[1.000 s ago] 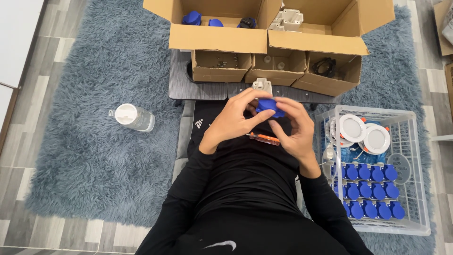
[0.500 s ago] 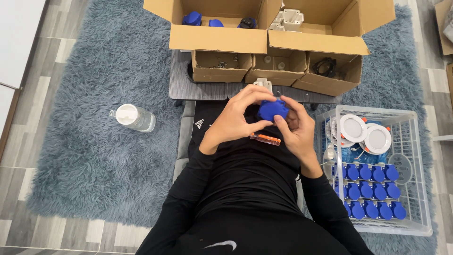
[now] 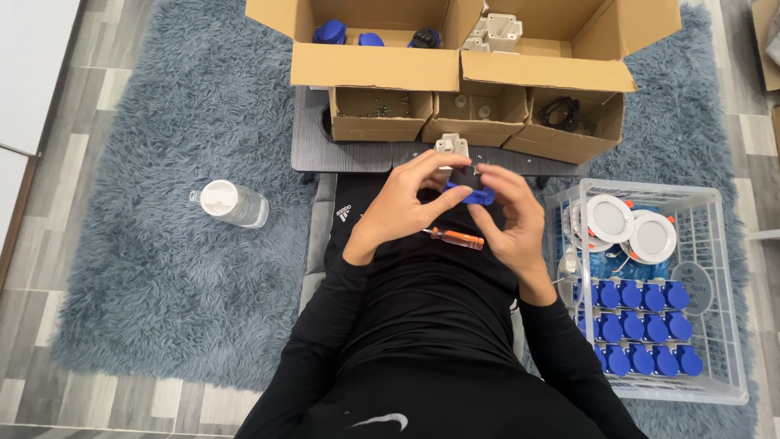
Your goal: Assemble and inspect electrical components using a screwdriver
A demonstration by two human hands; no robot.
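Blue part [image 3: 475, 195] half hidden between hands [image 3: 459, 207]

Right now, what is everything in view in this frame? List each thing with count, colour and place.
blue part: one, blue with black, held between both hands
screwdriver: one, orange handle, on the lap
cardboard boxes: several, brown, open, ahead of the person
white housing: one, on the grey board
bottle: one, clear, white cap, on the rug at left
rug: one, grey-blue, shaggy
basket: one, white wire, at right
blue caps: many, in rows in the basket
round lamps: two visible, white, in the basket
left hand: fingers on the part
right hand: fingers on the part
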